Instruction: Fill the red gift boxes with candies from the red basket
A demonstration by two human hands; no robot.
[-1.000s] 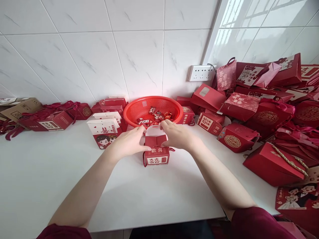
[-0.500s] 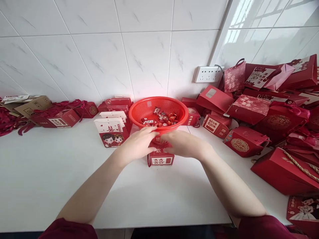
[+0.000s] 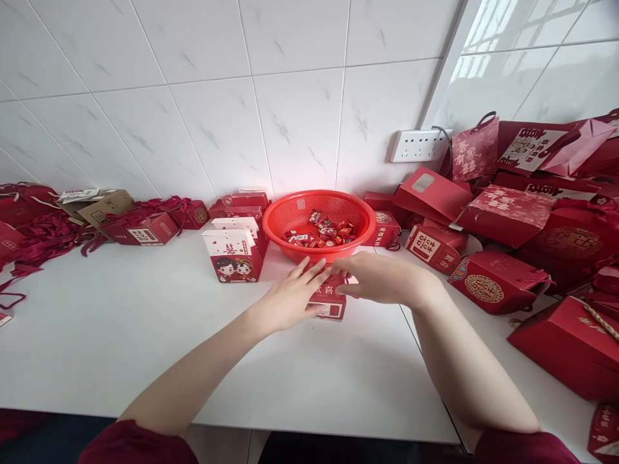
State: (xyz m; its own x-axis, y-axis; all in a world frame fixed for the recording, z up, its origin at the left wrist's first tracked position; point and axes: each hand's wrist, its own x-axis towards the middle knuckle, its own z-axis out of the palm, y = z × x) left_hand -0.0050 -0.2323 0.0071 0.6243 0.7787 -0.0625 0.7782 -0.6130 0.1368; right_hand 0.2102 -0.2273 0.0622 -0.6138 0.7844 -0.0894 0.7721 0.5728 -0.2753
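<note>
A small red gift box [image 3: 333,308] with white characters stands on the white table [image 3: 290,374], in front of a red plastic colander [image 3: 272,222]. Wrapped candies [image 3: 322,233] lie in the colander. My left hand [image 3: 293,299] has its fingers spread over the left and front of the box, touching its upper part. On the right side, my right hand [image 3: 372,277] is at the top of the box, its fingers bent and partly hidden behind the left fingertips. Whether it pinches a flap cannot be made out.
Left of the colander stand open boxes with a cartoon couple [image 3: 235,261]. Red boxes with ribbons [image 3: 149,225] lie at the far left. A large pile of red boxes [image 3: 507,216] fills the right side, below a wall socket [image 3: 418,146].
My left hand has moved across the front of the box and its fingers have spread. My right hand has shifted slightly at the box top. The view has turned a little left.
</note>
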